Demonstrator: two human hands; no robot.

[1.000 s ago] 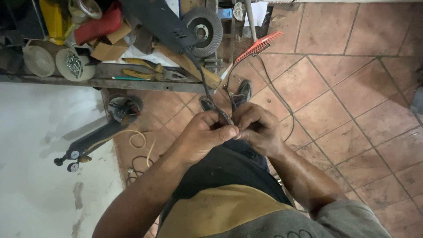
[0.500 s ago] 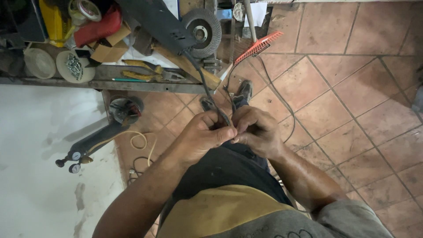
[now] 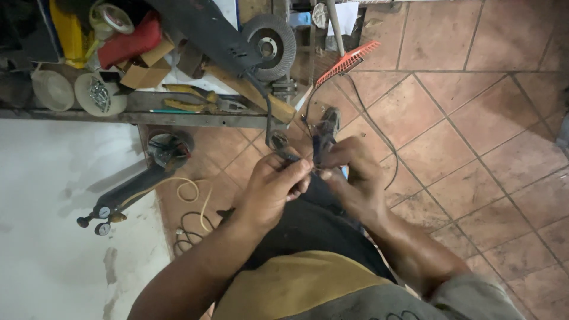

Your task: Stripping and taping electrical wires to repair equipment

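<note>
A terracotta tiled floor (image 3: 474, 136) fills the right and centre of the view; a pale, stained surface (image 3: 53, 225) lies at the left. A metal shelf (image 3: 136, 115) runs across the upper left, its long edge level with the top of the view. On it are seen an angle grinder (image 3: 225, 35) with its flap disc (image 3: 271, 40) at the shelf's right end, a red object (image 3: 127, 41), a cardboard box (image 3: 144, 74), and two shallow dishes (image 3: 77, 92) near the left end. Below the shelf a gas cylinder with gauges (image 3: 127, 192) lies on the floor, beside a loop of pale hose (image 3: 189, 189). A red rake head (image 3: 347, 62) rests on the tiles above the hands.

The grinder's black power cable (image 3: 268, 121) hangs from the shelf's right end, its long axis near vertical, its lower end pointing down into the hands. The left hand (image 3: 272, 189) is closed, thumb and fingers pinched on the cable end. The right hand (image 3: 352, 178) is curled shut around a dark-handled tool (image 3: 325, 133), whose long axis runs up and away from the body; its tip is hidden between the hands.
</note>
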